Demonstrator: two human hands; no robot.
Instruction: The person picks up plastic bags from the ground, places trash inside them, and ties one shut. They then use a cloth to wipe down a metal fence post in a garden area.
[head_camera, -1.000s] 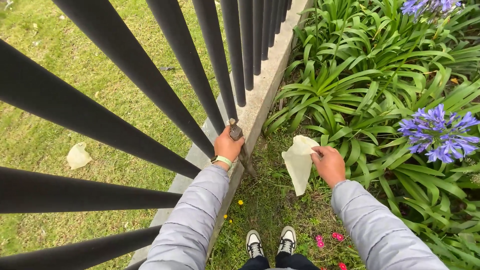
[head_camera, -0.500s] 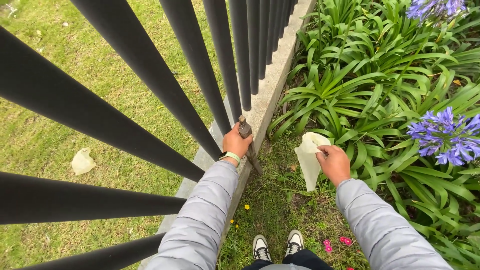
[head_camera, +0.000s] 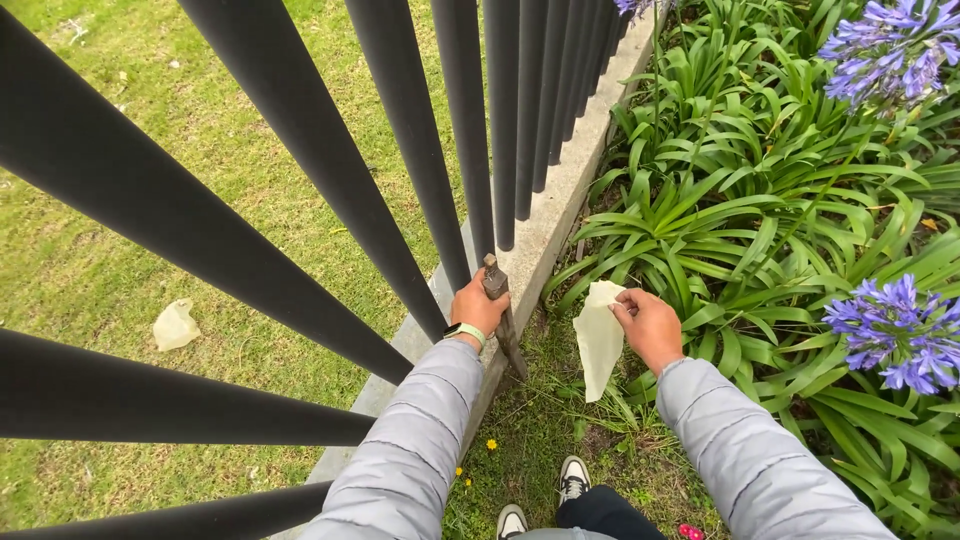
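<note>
A person in a grey padded jacket stands on a strip of grass between a dark metal fence (head_camera: 440, 130) and a bed of broad green leaves (head_camera: 760, 230), looking down at both hands. The left hand (head_camera: 475, 308), a pale green band at its wrist, is wrapped tight around the worn wooden handle of a tool (head_camera: 500, 310); the handle's top sticks up just above the thumb, and the shaft runs down and to the right, toward the ground by the concrete curb (head_camera: 560, 200) that carries the fence bars. What the tool ends in cannot be made out among the grass. The right hand (head_camera: 650, 325) pinches the upper edge of a pale yellowish cloth (head_camera: 598, 340) between thumb and fingers, so that the cloth hangs loose just left of the hand and near the tool, over the grass at the edge of the leaves. Purple round flower heads (head_camera: 900, 330) stand at the right and at the far right corner. Beyond the fence, on the lawn to the left, lies a second pale crumpled piece (head_camera: 175, 325), well apart from the hands. The person's shoes (head_camera: 572, 478) show at the near edge, with small yellow flowers (head_camera: 491, 444) just left of them.
</note>
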